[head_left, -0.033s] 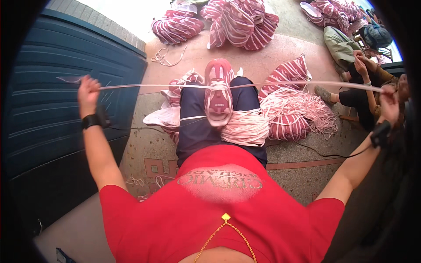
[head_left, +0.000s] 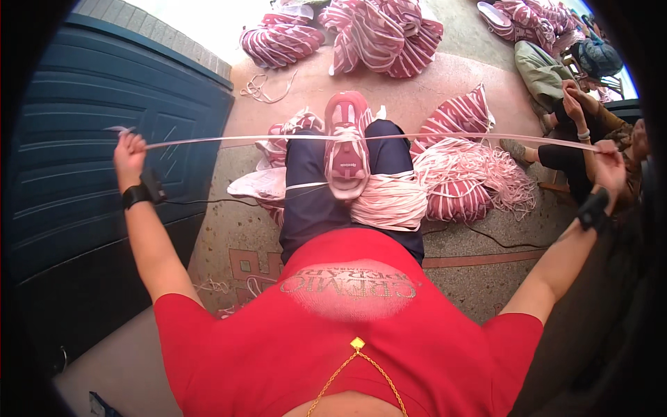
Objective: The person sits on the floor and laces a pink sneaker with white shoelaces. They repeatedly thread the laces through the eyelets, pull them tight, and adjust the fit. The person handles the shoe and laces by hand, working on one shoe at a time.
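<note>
A pink and dark-red shoe upper [head_left: 347, 167] rests on my lap between my thighs, its toe pointing away from me. From its lacing a pale pink shoelace [head_left: 458, 135] runs out to both sides, stretched almost straight. My left hand [head_left: 130, 158] is closed on one end at the far left, with a short tail sticking out beyond the fingers. At the far right my right hand [head_left: 608, 167] grips the other end. A bundle of pale pink laces [head_left: 390, 202] is tied around my right thigh by a white band.
Beside my right leg lie striped bundles of uppers [head_left: 455, 201] with loose laces [head_left: 504, 170] on top. More bundles [head_left: 382, 35] lie ahead on the floor. A dark blue door [head_left: 104, 139] stands at left. Another person [head_left: 580, 118] sits close at right. A black cable crosses the floor.
My left hand has moved slightly left and down. The right hand has come slightly lower and nearer to me. The lace stays pulled out to both sides.
</note>
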Tool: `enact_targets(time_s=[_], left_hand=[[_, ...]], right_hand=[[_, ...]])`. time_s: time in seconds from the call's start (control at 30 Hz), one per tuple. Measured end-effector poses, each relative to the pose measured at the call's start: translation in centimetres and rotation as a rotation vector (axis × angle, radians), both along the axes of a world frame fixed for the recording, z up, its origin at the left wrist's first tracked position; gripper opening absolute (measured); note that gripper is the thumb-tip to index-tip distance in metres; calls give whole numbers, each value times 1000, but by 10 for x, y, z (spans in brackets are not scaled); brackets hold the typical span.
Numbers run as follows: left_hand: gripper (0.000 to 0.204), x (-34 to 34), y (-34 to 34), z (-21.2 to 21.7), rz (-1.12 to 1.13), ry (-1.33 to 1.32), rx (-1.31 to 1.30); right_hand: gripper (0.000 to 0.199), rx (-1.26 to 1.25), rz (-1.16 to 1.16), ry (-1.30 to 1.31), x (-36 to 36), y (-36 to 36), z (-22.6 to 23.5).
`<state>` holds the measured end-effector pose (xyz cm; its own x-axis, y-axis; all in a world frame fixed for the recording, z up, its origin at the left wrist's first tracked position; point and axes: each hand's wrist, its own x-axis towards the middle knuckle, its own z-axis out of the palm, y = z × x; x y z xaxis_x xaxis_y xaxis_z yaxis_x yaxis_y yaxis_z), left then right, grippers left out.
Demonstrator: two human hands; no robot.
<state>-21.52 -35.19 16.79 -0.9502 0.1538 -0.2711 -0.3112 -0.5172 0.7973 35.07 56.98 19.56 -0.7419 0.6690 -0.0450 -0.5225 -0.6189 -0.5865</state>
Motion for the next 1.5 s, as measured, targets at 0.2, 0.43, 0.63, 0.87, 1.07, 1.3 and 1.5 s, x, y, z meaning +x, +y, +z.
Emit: enact_targets(time_s=[0.2,0.43,0.63,0.87,1.07,1.3,1.5], left_hand=[[12,11,46,-44,102,-254,-393],[19,135,240,-150,-734,-90,-528],[21,198,289,-153,-992,41,-773],[19,203,273,-178,-924,229,-907],[22,205,274,-190,-721,642,-1251],[19,204,287,-187,-772,983,-1465],[19,206,299,-177,-813,1081,-1627]], right_hand=[[11,637,82,-963,-140,-220,-125],[18,1439,557,-708,-212,-423,-221],[14,1634,131,-793,-233,-438,-250],[10,1843,111,-730,-243,-448,-244],[13,1790,37,-823,-245,-447,-234],[12,1872,47,-878,-245,-446,-229],[15,1893,67,-872,-245,-445,-232]])
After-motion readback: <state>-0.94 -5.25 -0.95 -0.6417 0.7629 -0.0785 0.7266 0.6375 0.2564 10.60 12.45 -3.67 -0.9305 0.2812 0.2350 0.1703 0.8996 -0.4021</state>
